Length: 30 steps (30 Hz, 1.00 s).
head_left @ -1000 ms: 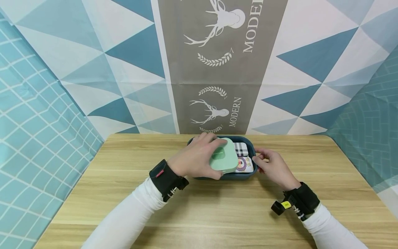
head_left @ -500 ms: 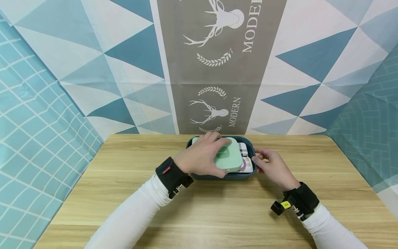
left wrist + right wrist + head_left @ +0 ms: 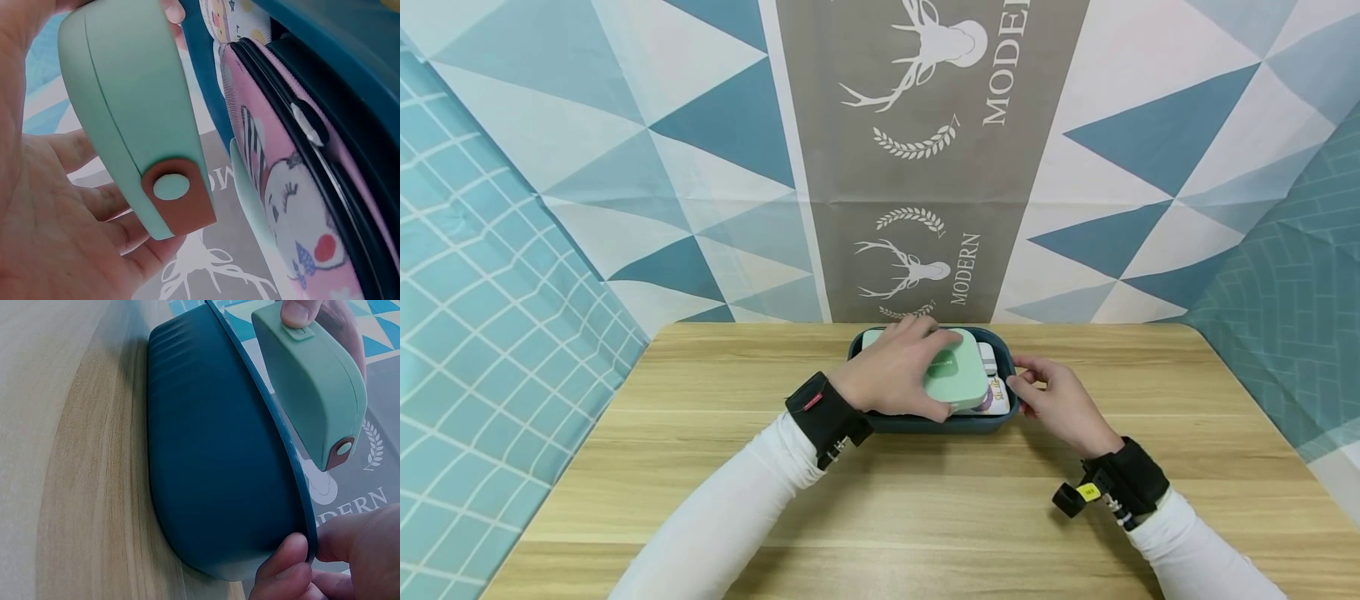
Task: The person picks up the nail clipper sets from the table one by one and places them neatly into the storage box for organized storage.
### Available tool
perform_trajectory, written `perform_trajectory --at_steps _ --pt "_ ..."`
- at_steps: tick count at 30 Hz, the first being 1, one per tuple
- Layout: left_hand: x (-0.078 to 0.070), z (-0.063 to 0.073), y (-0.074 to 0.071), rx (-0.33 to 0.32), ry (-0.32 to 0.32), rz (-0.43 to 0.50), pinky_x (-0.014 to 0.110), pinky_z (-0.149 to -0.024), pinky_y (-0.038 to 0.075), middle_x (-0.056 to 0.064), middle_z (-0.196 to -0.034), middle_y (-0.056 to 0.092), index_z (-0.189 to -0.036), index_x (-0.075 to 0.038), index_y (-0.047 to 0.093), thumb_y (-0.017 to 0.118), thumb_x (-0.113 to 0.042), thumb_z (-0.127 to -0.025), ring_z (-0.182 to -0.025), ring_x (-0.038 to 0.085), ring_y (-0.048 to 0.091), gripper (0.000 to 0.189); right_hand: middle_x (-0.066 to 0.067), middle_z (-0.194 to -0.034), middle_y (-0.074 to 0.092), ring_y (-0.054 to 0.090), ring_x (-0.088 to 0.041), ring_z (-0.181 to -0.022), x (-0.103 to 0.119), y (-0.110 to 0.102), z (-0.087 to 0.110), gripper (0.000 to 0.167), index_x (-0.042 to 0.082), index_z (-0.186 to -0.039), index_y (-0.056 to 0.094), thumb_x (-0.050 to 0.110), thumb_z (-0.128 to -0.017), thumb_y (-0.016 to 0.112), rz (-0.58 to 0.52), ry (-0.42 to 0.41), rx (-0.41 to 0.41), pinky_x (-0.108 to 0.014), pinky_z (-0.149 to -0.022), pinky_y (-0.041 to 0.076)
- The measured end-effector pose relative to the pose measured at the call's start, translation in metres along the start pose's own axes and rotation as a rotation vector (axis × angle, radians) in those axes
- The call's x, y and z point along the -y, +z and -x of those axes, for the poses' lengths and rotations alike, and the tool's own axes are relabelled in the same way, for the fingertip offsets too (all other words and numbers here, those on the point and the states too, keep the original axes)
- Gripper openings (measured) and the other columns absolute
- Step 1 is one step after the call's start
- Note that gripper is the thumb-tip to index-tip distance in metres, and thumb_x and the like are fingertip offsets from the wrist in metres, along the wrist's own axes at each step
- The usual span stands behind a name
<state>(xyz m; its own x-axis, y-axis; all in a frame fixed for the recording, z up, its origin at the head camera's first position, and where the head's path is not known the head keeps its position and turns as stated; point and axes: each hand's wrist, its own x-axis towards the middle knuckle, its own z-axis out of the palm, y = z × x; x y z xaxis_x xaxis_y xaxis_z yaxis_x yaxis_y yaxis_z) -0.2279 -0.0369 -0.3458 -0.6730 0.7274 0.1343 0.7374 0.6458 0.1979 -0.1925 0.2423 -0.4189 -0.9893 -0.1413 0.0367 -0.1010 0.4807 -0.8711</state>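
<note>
A mint-green case [image 3: 957, 379] with a brown snap tab [image 3: 181, 197] is gripped between the thumb and fingers of my left hand [image 3: 887, 367]. The case is held above a dark blue oblong bin [image 3: 947, 425], over its right half. At the bin's right end my right hand [image 3: 1063, 407] pinches the rim between thumb and fingers. Inside the bin lie a white item with a coloured print [image 3: 998, 398], a striped white item [image 3: 988, 358] and a pink zip pouch with a cartoon face [image 3: 269, 169]. Another mint-green thing [image 3: 870, 337] shows at the left end, mostly hidden by my left hand.
The bin stands at the far edge of a wooden table [image 3: 925, 517]. Right behind it rises a patterned cloth backdrop [image 3: 910, 175]. Blue tiled-print cloth [image 3: 490, 333] hangs along the left side, and a similar one [image 3: 1285, 300] on the right.
My left hand has moved a little to the right with the case, covering more of the printed and striped items. My right hand stays on the rim.
</note>
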Motion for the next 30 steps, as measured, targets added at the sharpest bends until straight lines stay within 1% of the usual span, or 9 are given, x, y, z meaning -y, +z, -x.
perform_trajectory --at_steps 11,19,26,30 --pt "-0.001 -0.012 0.003 0.017 0.018 0.005 0.036 -0.101 0.043 0.001 -0.135 0.054 -0.155 -0.019 0.052 0.082 -0.055 -0.077 -0.119 0.019 0.047 0.091 -0.015 -0.097 0.061 0.063 -0.025 -0.070 -0.005 0.000 -0.001 0.049 -0.007 -0.153 0.048 0.014 -0.110 0.059 0.006 -0.004 0.003 -0.033 -0.061 0.056" --pt "-0.003 -0.020 0.006 0.038 0.028 0.010 0.034 -0.099 0.044 0.001 -0.136 0.053 -0.156 -0.019 0.051 0.081 -0.055 -0.079 -0.118 0.018 0.047 0.090 -0.015 -0.096 0.061 0.062 -0.024 -0.070 -0.005 0.000 -0.001 0.050 -0.006 -0.153 0.048 0.015 -0.110 0.059 0.000 -0.019 0.011 -0.032 -0.061 0.055" --pt "-0.005 -0.026 0.009 0.049 0.030 0.003 0.033 -0.101 0.043 0.002 -0.137 0.052 -0.156 -0.018 0.051 0.082 -0.054 -0.079 -0.119 0.018 0.047 0.090 -0.015 -0.096 0.061 0.061 -0.023 -0.069 -0.005 0.000 -0.001 0.049 -0.006 -0.153 0.048 0.015 -0.110 0.058 -0.005 -0.036 0.018 -0.034 -0.061 0.055" --pt "-0.007 -0.030 0.011 0.060 0.027 0.012 0.032 -0.101 0.043 0.001 -0.136 0.052 -0.155 -0.018 0.051 0.082 -0.052 -0.078 -0.120 0.018 0.046 0.090 -0.015 -0.096 0.061 0.062 -0.026 -0.070 -0.006 -0.001 0.001 0.048 -0.006 -0.154 0.048 0.014 -0.111 0.056 -0.008 -0.037 0.023 -0.034 -0.061 0.055"
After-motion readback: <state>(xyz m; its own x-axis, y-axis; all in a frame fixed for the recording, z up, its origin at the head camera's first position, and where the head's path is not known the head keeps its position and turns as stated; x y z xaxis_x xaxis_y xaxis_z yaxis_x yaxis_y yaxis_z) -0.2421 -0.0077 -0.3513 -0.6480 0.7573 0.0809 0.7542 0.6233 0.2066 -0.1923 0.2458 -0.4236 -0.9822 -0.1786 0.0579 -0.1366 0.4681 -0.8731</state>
